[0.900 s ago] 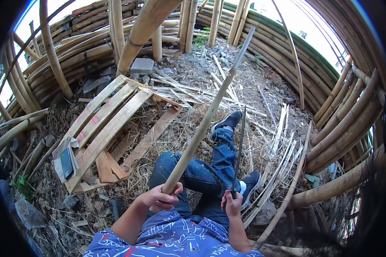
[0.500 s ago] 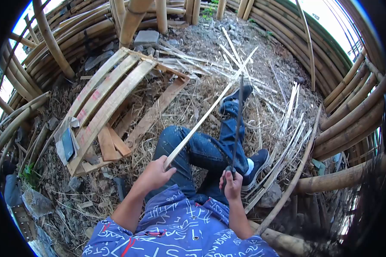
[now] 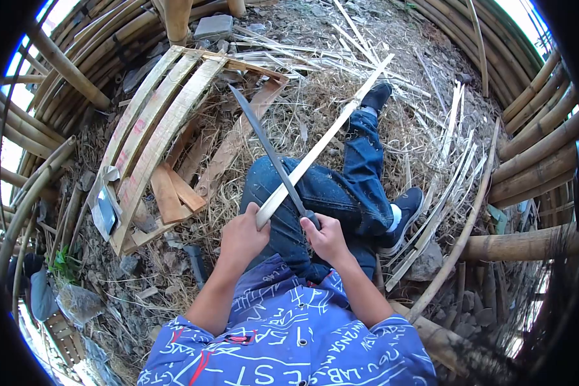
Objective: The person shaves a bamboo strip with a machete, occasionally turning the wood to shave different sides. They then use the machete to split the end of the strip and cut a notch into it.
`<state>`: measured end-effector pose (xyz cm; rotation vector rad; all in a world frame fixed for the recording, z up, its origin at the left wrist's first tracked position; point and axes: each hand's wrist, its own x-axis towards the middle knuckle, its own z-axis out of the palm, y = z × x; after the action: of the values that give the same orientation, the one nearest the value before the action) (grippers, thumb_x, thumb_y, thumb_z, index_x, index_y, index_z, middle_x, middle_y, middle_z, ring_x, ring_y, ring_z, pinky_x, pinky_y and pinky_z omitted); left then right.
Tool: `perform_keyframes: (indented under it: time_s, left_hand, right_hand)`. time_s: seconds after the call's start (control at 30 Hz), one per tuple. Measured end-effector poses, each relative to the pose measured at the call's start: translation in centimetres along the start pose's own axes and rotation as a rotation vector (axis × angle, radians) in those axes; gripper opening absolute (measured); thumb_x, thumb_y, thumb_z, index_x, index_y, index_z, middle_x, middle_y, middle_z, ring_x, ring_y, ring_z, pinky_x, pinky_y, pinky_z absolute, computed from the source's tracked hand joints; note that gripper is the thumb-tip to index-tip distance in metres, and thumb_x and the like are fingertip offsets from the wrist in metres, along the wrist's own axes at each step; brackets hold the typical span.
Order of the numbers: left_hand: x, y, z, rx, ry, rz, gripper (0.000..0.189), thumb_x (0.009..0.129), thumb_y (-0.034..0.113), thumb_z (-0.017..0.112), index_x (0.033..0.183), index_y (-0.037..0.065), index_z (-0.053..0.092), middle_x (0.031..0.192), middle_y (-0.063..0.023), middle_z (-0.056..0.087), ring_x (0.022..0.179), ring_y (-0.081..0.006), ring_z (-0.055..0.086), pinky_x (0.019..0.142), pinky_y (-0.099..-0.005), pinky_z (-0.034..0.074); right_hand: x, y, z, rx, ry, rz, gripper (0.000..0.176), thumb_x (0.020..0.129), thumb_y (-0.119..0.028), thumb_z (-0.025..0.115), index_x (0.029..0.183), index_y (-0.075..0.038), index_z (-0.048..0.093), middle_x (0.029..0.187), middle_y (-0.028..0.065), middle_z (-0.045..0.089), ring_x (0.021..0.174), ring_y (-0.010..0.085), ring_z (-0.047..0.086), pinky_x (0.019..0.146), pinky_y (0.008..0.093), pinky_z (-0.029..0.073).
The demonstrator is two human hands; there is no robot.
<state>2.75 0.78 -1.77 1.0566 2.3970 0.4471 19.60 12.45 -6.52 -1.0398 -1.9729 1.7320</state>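
Note:
A long pale bamboo strip (image 3: 321, 143) slants up and right across my legs, its near end closed in my left hand (image 3: 245, 237). My right hand (image 3: 328, 239) grips the dark handle of a long knife (image 3: 262, 135). The blade points up and to the left and crosses the strip just beyond my hands. My thumb lies along the top of the handle. The strip's far end is above my outstretched shoe.
A slatted wooden pallet (image 3: 164, 119) stands at the left, with a phone (image 3: 104, 211) on its near corner. Split strips (image 3: 453, 122) and shavings litter the ground. A grey block (image 3: 213, 27) lies behind. Bamboo poles (image 3: 521, 246) surround the spot.
The knife has swung from nearly upright at the right to lean left across the strip. My right hand has moved left and up, nearer my left hand. The view has shifted slightly.

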Motion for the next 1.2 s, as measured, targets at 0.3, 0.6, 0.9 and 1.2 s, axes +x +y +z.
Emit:
perform_keyframes:
  time_s: [0.3,0.6,0.9,1.2]
  left_hand:
    - [1.3,-0.7,3.2,-0.237,0.141,0.091,0.025,0.087,0.022,0.062,0.099,0.004,0.050,0.073,-0.0234,0.064,0.071,-0.0441,0.064,0.064,-0.0518,0.050]
    - [2.4,0.2,3.8,-0.200,0.164,0.093,0.035,0.092,0.034,0.060,0.099,0.004,0.045,0.070,-0.0275,0.062,0.069,-0.0474,0.063,0.060,-0.0555,0.049]
    - [2.4,0.8,3.9,-0.180,0.193,0.167,0.037,0.093,0.037,0.061,0.093,0.003,0.048,0.064,-0.0250,0.062,0.063,-0.0455,0.063,0.056,-0.0530,0.050]
    - [2.5,0.2,4.4,-0.246,0.264,0.187,0.033,0.090,0.033,0.066,0.091,0.003,0.052,0.062,-0.0224,0.062,0.059,-0.0412,0.065,0.052,-0.0496,0.051]
  right_hand:
    - [1.6,-1.2,-0.3,0.057,0.000,0.036,0.043,0.091,-0.039,0.068,0.074,0.000,0.060,0.052,0.0045,0.048,0.052,0.0090,0.045,0.048,0.0312,0.037]
    - [3.0,-1.5,-2.4,0.014,0.047,0.043,0.045,0.090,-0.041,0.068,0.073,0.000,0.061,0.052,0.0058,0.052,0.049,0.0123,0.049,0.048,0.0324,0.039]
    - [5.6,-4.6,-3.9,-0.612,0.044,-0.123,0.059,0.083,-0.060,0.065,0.073,-0.001,0.064,0.063,0.0211,0.063,0.065,0.0400,0.065,0.059,0.0466,0.051]
    - [9.3,-3.3,-9.2,-0.803,0.116,-0.088,0.061,0.085,-0.062,0.061,0.075,-0.002,0.064,0.066,0.0219,0.064,0.068,0.0423,0.065,0.064,0.0489,0.051]
